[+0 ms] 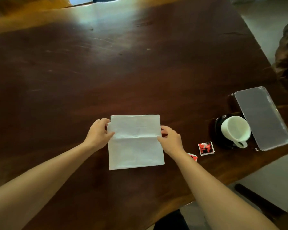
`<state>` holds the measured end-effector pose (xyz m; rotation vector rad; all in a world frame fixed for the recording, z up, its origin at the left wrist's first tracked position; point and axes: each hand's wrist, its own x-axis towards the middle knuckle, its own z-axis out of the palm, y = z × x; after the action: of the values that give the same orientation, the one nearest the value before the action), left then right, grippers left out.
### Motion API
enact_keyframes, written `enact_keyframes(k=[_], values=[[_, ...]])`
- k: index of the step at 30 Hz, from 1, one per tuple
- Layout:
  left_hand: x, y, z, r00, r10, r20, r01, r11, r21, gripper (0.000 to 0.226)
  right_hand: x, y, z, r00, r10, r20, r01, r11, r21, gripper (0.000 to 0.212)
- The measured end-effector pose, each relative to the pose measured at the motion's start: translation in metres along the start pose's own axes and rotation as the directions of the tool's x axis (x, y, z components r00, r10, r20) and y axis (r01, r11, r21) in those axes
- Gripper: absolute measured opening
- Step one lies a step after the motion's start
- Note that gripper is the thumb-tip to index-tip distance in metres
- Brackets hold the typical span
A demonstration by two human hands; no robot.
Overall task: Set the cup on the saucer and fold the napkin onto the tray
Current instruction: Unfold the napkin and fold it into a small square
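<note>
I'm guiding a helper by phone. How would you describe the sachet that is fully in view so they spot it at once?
On the dark wooden table, look right of the white paper napkin, toward the white ceramic cup on its black saucer. The small red-and-white square sachet lies just left of the saucer; unlike the second sachet, no forearm hides it.

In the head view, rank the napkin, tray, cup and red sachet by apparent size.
1. napkin
2. tray, though it sits farther off, so this is unsure
3. cup
4. red sachet
</note>
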<state>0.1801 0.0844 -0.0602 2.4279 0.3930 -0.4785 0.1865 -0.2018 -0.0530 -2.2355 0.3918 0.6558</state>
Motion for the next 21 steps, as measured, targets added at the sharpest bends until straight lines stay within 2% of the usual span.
enact_keyframes(k=[3, 5, 7, 9, 10, 12, 14, 17, 19, 21], values=[[0.023, 0.003, 0.003, 0.999, -0.023, -0.025, 0.022, 0.999, -0.046, 0.058, 0.034, -0.02, 0.008, 0.997, 0.053, -0.049, -0.05, 0.997, 0.061, 0.064], [0.033, 0.003, 0.008, 0.998, -0.019, -0.056, 0.015, 0.998, -0.06, 0.056, 0.052, -0.028, 0.012, 0.991, 0.115, -0.069, -0.105, 0.985, 0.134, 0.063], [0.04, 0.006, 0.01, 0.996, -0.036, -0.083, 0.029, 0.996, -0.087, 0.054, 0.063, -0.032, 0.014, 0.982, 0.163, -0.09, -0.14, 0.966, 0.216, 0.044], [0.042, 0.009, 0.011, 0.995, -0.063, -0.073, 0.056, 0.995, -0.088, 0.05, 0.063, -0.033, 0.013, 0.987, 0.144, -0.076, -0.119, 0.958, 0.262, 0.016], [0.041, 0.009, 0.011, 0.996, -0.068, -0.058, 0.063, 0.994, -0.085, 0.047, 0.059, -0.033, 0.011, 0.992, 0.123, -0.043, -0.105, 0.95, 0.295, 0.006], [0.033, 0.009, 0.009, 0.998, -0.032, -0.051, 0.028, 0.996, -0.09, 0.038, 0.045, -0.031, 0.004, 0.996, 0.056, 0.071, -0.078, 0.925, 0.372, 0.005], [0.023, 0.009, 0.003, 0.997, 0.062, -0.04, -0.065, 0.995, -0.074, 0.03, 0.027, -0.034, -0.01, 0.973, -0.028, 0.227, -0.071, 0.907, 0.414, 0.005], [0.002, 0.006, -0.009, 0.983, 0.171, 0.073, -0.167, 0.984, -0.059, 0.028, 0.002, -0.034, -0.029, 0.904, -0.086, 0.418, -0.091, 0.918, 0.385, 0.01], [-0.015, 0.005, -0.02, 0.955, 0.268, 0.13, -0.275, 0.961, 0.039, 0.013, -0.01, -0.034, -0.041, 0.858, -0.082, 0.508, -0.122, 0.926, 0.356, 0.012], [-0.031, 0.004, -0.033, 0.902, 0.319, 0.291, -0.356, 0.931, 0.082, 0.01, -0.021, -0.034, -0.053, 0.786, -0.063, 0.615, -0.177, 0.93, 0.321, 0.008]])
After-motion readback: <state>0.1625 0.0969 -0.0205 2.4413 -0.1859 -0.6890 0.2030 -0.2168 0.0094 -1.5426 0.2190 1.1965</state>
